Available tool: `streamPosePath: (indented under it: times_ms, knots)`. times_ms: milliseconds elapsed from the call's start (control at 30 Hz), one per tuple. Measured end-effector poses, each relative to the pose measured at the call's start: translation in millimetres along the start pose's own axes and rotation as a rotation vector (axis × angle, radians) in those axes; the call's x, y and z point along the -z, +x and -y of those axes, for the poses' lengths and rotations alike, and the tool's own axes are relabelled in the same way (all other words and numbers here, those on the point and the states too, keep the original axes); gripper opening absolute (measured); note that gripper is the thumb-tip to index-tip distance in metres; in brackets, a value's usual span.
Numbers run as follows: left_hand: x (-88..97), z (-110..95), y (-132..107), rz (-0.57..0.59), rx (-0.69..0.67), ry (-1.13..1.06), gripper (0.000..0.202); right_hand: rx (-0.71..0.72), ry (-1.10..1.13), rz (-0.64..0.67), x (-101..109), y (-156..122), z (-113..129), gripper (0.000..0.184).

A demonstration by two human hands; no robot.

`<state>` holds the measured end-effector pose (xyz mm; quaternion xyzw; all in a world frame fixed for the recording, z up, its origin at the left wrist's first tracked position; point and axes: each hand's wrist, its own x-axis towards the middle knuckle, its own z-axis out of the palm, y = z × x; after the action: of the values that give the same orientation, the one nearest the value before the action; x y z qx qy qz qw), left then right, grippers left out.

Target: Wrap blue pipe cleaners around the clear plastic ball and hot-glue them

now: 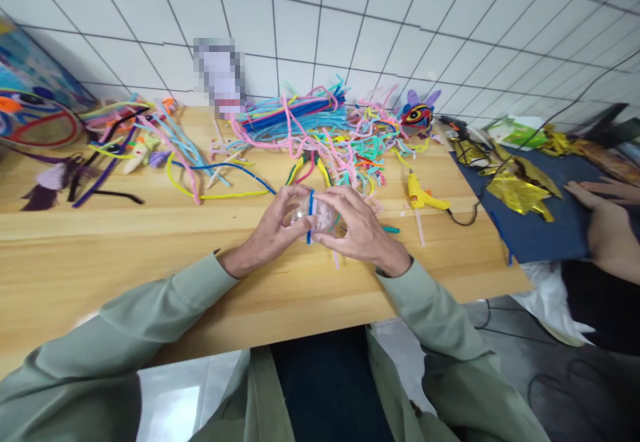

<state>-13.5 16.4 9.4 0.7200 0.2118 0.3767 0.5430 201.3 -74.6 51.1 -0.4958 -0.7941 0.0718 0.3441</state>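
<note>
Both my hands meet over the middle of the wooden table (pixel 100 242). My left hand (pixel 273 229) and my right hand (pixel 357 225) pinch a small clear plastic bag (pixel 320 215) between them. A blue pipe cleaner (pixel 311 219) runs upright across the bag, held by the fingers of both hands. Both hands are closed around these. Just beyond my fingers lies a big tangle of coloured pipe cleaners (pixel 320 129).
A yellow glue gun (pixel 420 195) with a black cord lies right of my hands. More pipe cleaners (pixel 150 149) and purple feathers (pixel 50 182) lie at the left. A colourful mask (pixel 417 119) sits at the back. Another person's hands (pixel 605 219) rest on a dark mat (pixel 550 229) with gold foil (pixel 520 192).
</note>
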Motion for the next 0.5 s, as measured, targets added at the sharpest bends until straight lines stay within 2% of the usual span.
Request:
streamPosePath:
  times_ms: [133, 300, 500]
  knots:
    - [-0.6, -0.3, 0.8, -0.002, 0.019, -0.026, 0.040, 0.020, 0.005, -0.063, -0.5, -0.5, 0.6, 0.055]
    - [-2.0, 1.6, 2.9, -0.013, 0.022, 0.001, 0.041, 0.052, -0.010, -0.053, -1.2, -2.2, 3.7, 0.046]
    - [-0.9, 1.2, 4.0, -0.003, 0.031, 0.023, 0.040, 0.133, -0.064, -0.112, -4.1, -3.4, 4.4, 0.035]
